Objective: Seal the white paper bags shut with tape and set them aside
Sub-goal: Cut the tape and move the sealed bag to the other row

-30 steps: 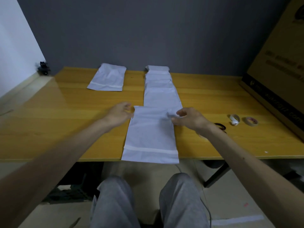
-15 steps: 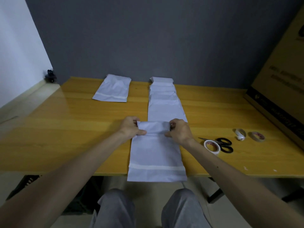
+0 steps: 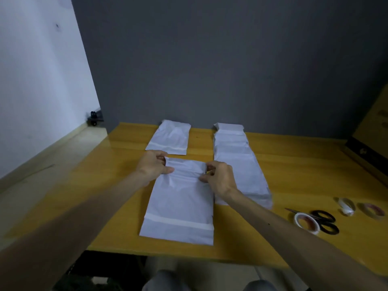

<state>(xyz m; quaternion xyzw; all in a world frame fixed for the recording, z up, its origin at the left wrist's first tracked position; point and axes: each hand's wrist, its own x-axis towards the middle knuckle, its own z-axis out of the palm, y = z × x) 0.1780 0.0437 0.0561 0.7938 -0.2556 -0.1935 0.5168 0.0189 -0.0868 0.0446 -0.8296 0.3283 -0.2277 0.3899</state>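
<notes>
White paper bag (image 3: 178,198), flat with a pale strip across its near end, lies near the front edge of the yellow wooden table (image 3: 105,185). Our left hand (image 3: 154,164) and right hand (image 3: 220,177) each pinch a corner of its folded far edge, with the fingers curled on the paper. To the right we see a white tape roll (image 3: 306,223), just beside black-handled scissors (image 3: 324,222).

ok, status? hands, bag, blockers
Left hand and right hand pinch bag at top corners, flap folded over. No tape on it yet. Tape roll lies right of bag, untouched. Nothing in the way.
</notes>
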